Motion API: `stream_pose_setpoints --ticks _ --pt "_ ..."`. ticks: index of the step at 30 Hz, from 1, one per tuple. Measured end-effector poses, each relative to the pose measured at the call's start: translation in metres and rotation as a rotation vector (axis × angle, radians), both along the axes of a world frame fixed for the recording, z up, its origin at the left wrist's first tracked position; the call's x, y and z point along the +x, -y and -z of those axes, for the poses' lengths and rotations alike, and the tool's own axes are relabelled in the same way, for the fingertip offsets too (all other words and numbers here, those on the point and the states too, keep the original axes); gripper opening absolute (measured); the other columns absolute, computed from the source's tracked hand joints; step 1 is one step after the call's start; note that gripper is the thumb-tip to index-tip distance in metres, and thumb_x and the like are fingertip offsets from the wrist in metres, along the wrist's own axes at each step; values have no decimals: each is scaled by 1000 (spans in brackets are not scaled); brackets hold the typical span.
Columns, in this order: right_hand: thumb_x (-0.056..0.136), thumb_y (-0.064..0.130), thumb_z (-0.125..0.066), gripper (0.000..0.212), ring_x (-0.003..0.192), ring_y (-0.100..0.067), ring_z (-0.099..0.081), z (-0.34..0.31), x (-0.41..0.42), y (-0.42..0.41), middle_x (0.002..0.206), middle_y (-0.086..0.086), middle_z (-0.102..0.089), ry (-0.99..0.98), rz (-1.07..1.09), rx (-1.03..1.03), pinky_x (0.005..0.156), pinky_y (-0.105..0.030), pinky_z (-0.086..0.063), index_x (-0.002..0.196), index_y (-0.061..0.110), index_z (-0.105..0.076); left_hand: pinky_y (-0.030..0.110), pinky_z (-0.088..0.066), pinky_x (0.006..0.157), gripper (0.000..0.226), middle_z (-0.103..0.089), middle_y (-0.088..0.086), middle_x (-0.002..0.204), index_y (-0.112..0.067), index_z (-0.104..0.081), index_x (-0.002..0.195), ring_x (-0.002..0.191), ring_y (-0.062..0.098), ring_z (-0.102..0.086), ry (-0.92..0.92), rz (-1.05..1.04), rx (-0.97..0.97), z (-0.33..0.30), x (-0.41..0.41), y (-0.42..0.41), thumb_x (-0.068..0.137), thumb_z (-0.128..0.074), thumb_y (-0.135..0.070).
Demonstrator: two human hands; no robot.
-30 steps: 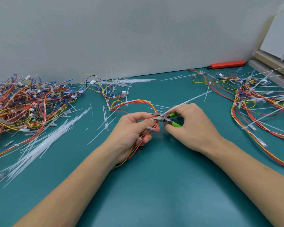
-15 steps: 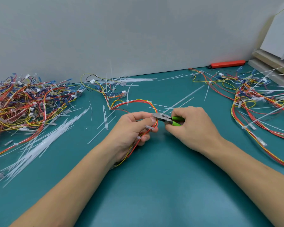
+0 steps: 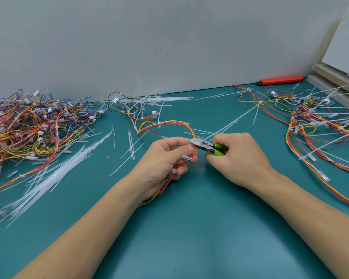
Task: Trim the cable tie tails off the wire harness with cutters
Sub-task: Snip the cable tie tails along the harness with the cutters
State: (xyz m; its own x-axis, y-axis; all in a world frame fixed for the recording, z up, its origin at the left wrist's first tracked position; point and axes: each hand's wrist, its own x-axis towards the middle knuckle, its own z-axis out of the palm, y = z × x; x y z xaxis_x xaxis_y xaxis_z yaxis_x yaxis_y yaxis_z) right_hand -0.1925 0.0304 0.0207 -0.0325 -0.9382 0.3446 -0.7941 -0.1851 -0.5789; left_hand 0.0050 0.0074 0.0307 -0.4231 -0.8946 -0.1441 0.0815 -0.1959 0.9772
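My left hand point(image 3: 161, 158) grips the wire harness point(image 3: 169, 125) at the middle of the teal table point(image 3: 189, 228), fingers curled round the red and yellow wires, thumb and forefinger pinching them close to the cutter tip. From my grip the harness loops away toward the far left, and its near end trails down under my wrist. My right hand point(image 3: 238, 158) is clenched round the green handles of the cutters point(image 3: 205, 146), just right of the left hand; the metal blades point left and meet the wires at my left fingertips. I cannot tell whether a tie tail sits between the blades, which look closed. A long white cable tie tail point(image 3: 230, 125) runs from just behind the cutters toward the far right.

On the left lies a big tangle of harnesses point(image 3: 28, 125), and near it a spread of cut white tie tails point(image 3: 54, 178). More loose tails point(image 3: 131, 143) lie just left of my left hand. On the right, another batch of harnesses point(image 3: 314, 125) bristles with long untrimmed ties. A red tool point(image 3: 280, 80) rests against the far wall, well apart from my hands.
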Motion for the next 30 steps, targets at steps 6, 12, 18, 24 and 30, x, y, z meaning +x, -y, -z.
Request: stream_pose_setpoints --ticks 6,12,18,24,30 --pt "76 27 -70 34 54 -19 -37 0 0 -1 51 2 -41 17 -2 -3 50 -32 -32 59 20 -42 18 -26 43 20 -67 8 78 -24 -72 80 45 14 -39 5 20 -11 -2 -1 -2 96 -64 -17" --pt "76 27 -69 31 55 -21 -38 -1 1 -1 52 0 -42 17 2 3 52 -34 -35 61 19 -44 18 -29 43 14 -68 7 78 -23 -70 85 44 13 -42 -10 16 25 -1 1 0 96 -63 -20" --pt "77 28 -69 27 58 -20 -40 -2 0 -1 55 1 -45 5 -26 -15 53 -36 -39 64 19 -47 18 -28 44 6 -66 6 76 -16 -67 96 42 11 -40 -26 40 49 0 4 2 96 -62 -17" --pt "78 30 -68 17 68 -24 -48 -4 -2 0 65 0 -52 -9 -79 -46 62 -43 -47 73 16 -60 17 -28 43 6 -65 7 77 -14 -70 95 42 10 -39 -32 78 56 0 6 3 93 -66 -17" --pt "81 22 -75 10 75 -21 -48 -3 -5 3 67 9 -52 -34 -113 -73 73 -41 -41 77 22 -66 17 -29 41 11 -65 6 77 -17 -75 88 43 9 -39 -36 108 47 1 7 4 93 -66 -19"
